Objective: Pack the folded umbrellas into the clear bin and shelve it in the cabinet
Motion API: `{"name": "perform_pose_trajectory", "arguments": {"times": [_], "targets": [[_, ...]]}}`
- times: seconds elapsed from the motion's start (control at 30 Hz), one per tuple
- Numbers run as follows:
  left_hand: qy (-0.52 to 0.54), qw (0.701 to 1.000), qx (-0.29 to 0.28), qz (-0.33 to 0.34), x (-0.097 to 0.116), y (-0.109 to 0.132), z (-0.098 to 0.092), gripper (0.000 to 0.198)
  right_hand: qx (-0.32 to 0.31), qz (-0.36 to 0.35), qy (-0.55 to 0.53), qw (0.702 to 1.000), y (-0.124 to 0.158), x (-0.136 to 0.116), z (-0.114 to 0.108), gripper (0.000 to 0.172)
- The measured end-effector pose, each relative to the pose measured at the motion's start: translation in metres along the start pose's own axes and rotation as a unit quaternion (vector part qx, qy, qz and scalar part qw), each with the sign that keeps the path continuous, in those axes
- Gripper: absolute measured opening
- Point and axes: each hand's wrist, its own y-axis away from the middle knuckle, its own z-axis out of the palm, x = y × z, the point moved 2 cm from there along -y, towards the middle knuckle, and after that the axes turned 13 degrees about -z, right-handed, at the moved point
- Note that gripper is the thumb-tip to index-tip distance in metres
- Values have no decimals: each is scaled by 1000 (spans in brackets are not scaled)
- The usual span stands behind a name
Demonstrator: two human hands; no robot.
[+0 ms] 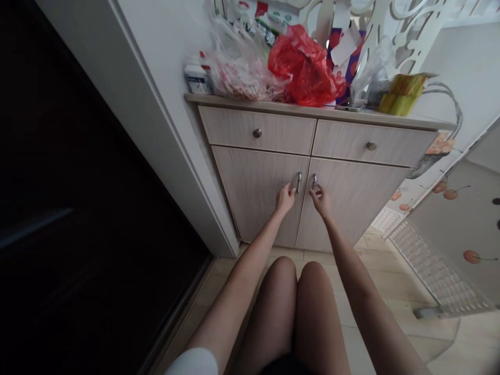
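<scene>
A pale wood-grain cabinet has two shut doors, the left door (pixel 258 192) and the right door (pixel 351 203). Each carries a slim metal handle near the middle seam. My left hand (pixel 286 199) is beside the left handle (pixel 299 182), its fingers slightly bent and apart, seemingly just short of the metal. On the other side, my right hand (pixel 321 201) has its fingers curled at the lower end of the right handle (pixel 314 180), which they partly hide. Above the doors are two closed drawers with round knobs, the left knob (pixel 257 133) and the right knob (pixel 371 146).
On the cabinet top (pixel 422 123) lie a red plastic bag (pixel 302 67), a clear plastic bag (pixel 242 67), a white bottle (pixel 196 78) and a yellow-green packet (pixel 402 95). A dark doorway or panel fills the left. A cherry-patterned panel (pixel 449 224) stands right. My knees face the doors.
</scene>
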Motion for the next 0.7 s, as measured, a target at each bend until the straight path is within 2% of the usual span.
{"name": "perform_pose_trajectory", "arguments": {"times": [0.03, 0.1, 0.17, 0.2, 0.23, 0.3, 0.4, 0.5, 0.7], "targets": [[55, 998, -19, -38, -2, 3, -10, 40, -10, 32, -62, 998, 4, 1, -9, 70], [183, 968, -128, -111, -7, 15, -29, 52, -47, 92, -225, 969, 17, 0, -27, 84], [315, 902, -257, -144, -9, 30, -43, 58, -88, 122, -380, 913, 31, -5, -42, 87], [371, 868, -298, -145, -10, 39, -48, 58, -101, 126, -437, 885, 38, -8, -47, 86], [418, 840, -315, -141, -10, 46, -51, 58, -106, 127, -479, 862, 44, -12, -52, 84], [483, 812, -300, -134, -10, 57, -50, 57, -98, 129, -531, 832, 52, -17, -54, 77], [515, 806, -260, -135, -11, 65, -38, 54, -61, 139, -564, 812, 56, -21, -47, 74], [512, 812, -243, -140, -10, 65, -26, 51, -39, 148, -567, 809, 54, -20, -38, 75], [506, 809, -261, -148, -12, 60, -20, 51, -62, 109, -558, 820, 48, -13, -35, 69]]}}
